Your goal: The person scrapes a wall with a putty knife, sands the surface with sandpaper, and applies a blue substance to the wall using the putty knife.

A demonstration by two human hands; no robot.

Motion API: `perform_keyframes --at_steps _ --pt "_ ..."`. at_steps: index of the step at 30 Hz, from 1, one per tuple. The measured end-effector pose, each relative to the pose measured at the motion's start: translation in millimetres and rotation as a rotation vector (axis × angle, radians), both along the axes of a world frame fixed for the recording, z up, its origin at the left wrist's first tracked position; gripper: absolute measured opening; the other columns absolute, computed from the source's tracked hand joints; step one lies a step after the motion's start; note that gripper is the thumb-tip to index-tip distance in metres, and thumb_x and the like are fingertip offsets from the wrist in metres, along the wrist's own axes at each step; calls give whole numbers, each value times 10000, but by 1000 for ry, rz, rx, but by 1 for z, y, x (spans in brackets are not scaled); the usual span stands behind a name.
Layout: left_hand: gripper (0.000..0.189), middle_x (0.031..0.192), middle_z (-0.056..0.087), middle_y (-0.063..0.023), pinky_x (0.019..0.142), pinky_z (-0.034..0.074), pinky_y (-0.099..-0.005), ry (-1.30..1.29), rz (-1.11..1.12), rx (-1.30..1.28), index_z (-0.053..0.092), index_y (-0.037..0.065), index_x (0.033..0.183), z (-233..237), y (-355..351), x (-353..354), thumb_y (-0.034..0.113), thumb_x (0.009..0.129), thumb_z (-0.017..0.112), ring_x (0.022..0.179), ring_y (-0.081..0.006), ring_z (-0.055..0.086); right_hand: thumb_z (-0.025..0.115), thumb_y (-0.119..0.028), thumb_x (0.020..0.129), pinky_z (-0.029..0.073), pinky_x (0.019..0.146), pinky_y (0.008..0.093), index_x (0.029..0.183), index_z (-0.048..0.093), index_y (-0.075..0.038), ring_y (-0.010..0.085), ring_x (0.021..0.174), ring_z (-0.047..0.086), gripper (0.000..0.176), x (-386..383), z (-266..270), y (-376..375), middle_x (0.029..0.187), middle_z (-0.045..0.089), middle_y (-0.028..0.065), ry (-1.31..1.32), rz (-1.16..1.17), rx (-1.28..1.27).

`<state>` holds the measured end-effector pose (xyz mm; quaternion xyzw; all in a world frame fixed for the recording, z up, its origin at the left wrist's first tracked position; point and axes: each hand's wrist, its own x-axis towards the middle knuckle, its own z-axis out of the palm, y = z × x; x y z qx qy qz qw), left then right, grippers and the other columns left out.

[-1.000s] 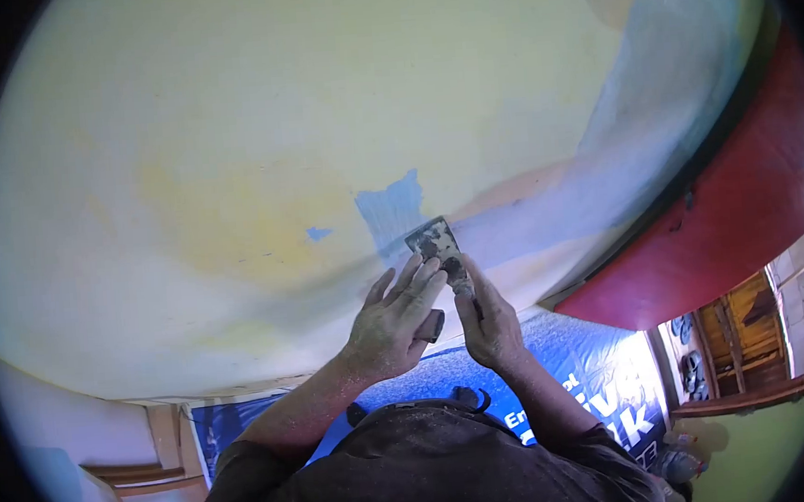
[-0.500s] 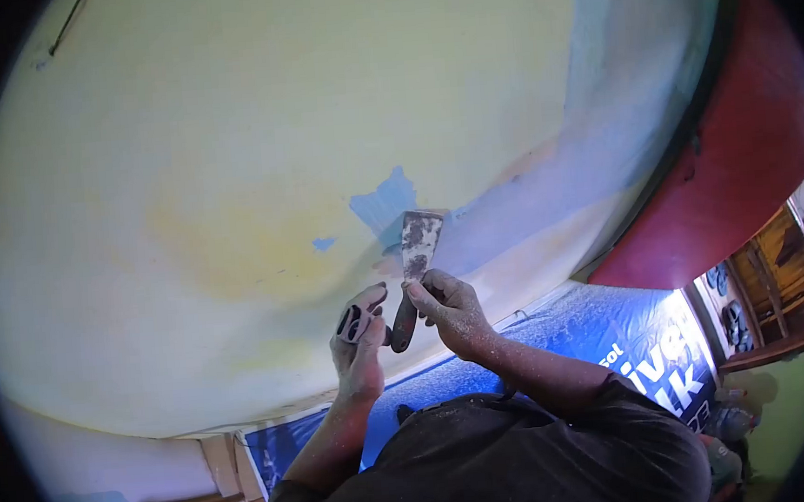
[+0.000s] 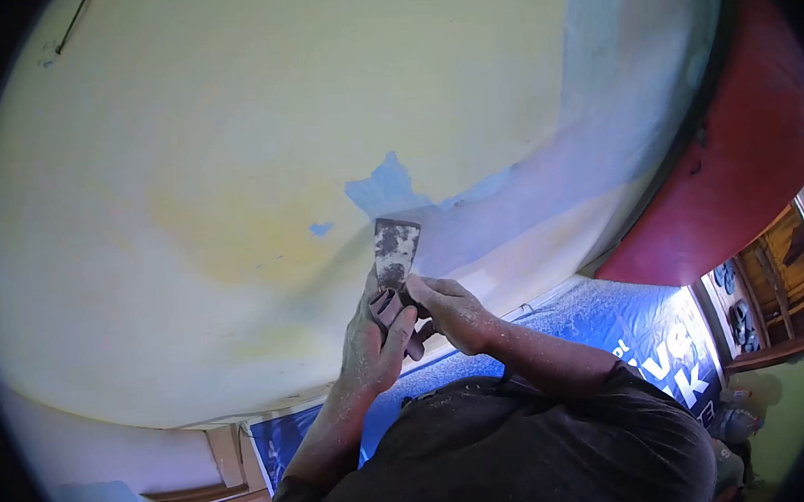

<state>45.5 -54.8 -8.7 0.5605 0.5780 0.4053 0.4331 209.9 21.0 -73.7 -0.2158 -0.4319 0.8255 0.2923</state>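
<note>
A putty knife point(image 3: 395, 250) points blade-up in front of me, its metal face blotched with pale filler. My right hand point(image 3: 458, 314) is closed on it near the neck, with thumb and fingers pinched together. Close against it, my left hand point(image 3: 369, 345) is closed around a folded grey strip point(image 3: 386, 308) that looks like sandpaper, its looped end showing. The two hands meet at the knife's handle, which they largely hide. Pale dust coats both hands and forearms. Behind the blade is a pale wall point(image 3: 253, 121) with a blue bare patch point(image 3: 384, 187).
A blue printed sheet point(image 3: 557, 329) strewn with white dust covers the floor below. To the right stands a red wall section point(image 3: 722, 163) behind a dark edge. Sandals point(image 3: 741, 321) and a plastic bottle point(image 3: 737, 423) sit at the lower right.
The putty knife has moved left and slightly down. My left hand has come right, up to the knife's handle, so the hands now meet instead of being apart.
</note>
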Motion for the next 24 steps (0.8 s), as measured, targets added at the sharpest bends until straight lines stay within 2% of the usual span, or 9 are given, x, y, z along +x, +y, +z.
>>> perform_keyframes --at_steps 4,5,9,12,14,15,16,19,24 --pt "797 1293 754 -198 933 610 -480 340 53 215 367 0 1677 -18 6 -6 371 1084 749 1113 -337 784 397 -692 1174 573 718 352 1518 480 -78 131 792 625 709 3 14 -17 1008 648 66 3 -56 82" --pt "710 1321 731 -200 991 591 -488 407 67 275 416 27 1654 -23 2 -7 417 1126 686 1220 -340 744 387 -693 1175 554 698 335 1520 467 -75 123 775 606 713 1 15 -24 1010 639 62 10 -105 106" --pt "781 1406 695 -271 1006 588 -533 639 120 373 436 37 1642 -27 -3 4 549 1098 664 1258 -488 714 402 -679 1177 481 644 278 1515 445 -65 93 744 547 702 -2 -2 -32 1060 616 45 111 -154 180" --pt "720 1374 714 -254 978 596 -539 598 63 445 453 43 1631 -18 -3 -4 511 1118 647 1229 -466 732 541 -537 1186 464 628 262 1517 434 -59 80 736 534 590 -11 8 -35 1068 606 38 79 -247 112" --pt "698 1312 732 -233 886 628 -531 701 91 494 465 68 1629 -19 2 -15 394 1078 744 1119 -459 767 724 -275 1135 541 746 265 1518 421 -56 85 870 599 535 12 28 -23 1162 598 47 -4 -329 216" --pt "524 1223 753 -193 811 636 -517 811 153 478 551 85 1532 -18 2 -21 323 1095 716 1027 -433 783 817 -54 1038 574 937 285 1522 402 -48 107 1111 616 638 9 3 -5 1283 569 64 55 -553 359" --pt "483 1190 750 -184 787 635 -517 906 146 464 564 84 1500 -12 2 -29 311 1098 707 994 -429 782 831 4 1007 536 1079 313 1512 415 -52 135 1292 554 657 30 11 9 1375 524 70 47 -595 290" --pt "323 1045 727 -169 706 626 -534 1151 161 453 599 65 1349 -1 10 -46 278 1116 667 860 -427 766 783 82 953 540 1019 317 1563 433 -52 147 1106 567 716 95 30 79 1282 559 94 -215 -1106 925" --pt "229 973 749 -193 664 618 -532 1175 267 471 637 60 1202 6 14 -34 275 1124 652 781 -429 773 817 -82 961 527 1055 431 1534 499 6 321 1243 629 661 145 94 158 1349 613 195 -236 -1554 1601"
